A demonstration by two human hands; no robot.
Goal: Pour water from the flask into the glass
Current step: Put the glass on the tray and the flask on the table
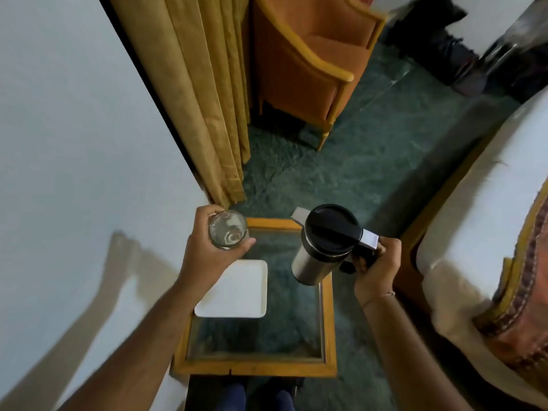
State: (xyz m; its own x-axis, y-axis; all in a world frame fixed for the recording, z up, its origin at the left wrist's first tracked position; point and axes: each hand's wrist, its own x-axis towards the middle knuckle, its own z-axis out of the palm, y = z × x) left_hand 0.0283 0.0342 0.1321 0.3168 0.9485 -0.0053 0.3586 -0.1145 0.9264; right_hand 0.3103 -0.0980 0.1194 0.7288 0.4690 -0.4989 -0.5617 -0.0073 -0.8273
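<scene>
My left hand (pixel 207 247) grips a clear drinking glass (pixel 228 229) from its left side and holds it upright above the far left corner of the small table. To its right, my right hand (pixel 375 262) is closed around the handle of a steel flask (pixel 314 256) with a black lid (pixel 332 226). The flask is lifted off the table and stands nearly upright, its silver spout (pixel 298 216) pointing left toward the glass. A gap separates spout and glass. I see no water flowing.
A glass-topped table with a wooden frame (pixel 327 321) carries a white square tray (pixel 237 289). A pale wall (pixel 74 143) and tan curtain (pixel 207 99) are at left. An orange armchair (pixel 311 54) stands behind, a white bed (pixel 489 232) at right.
</scene>
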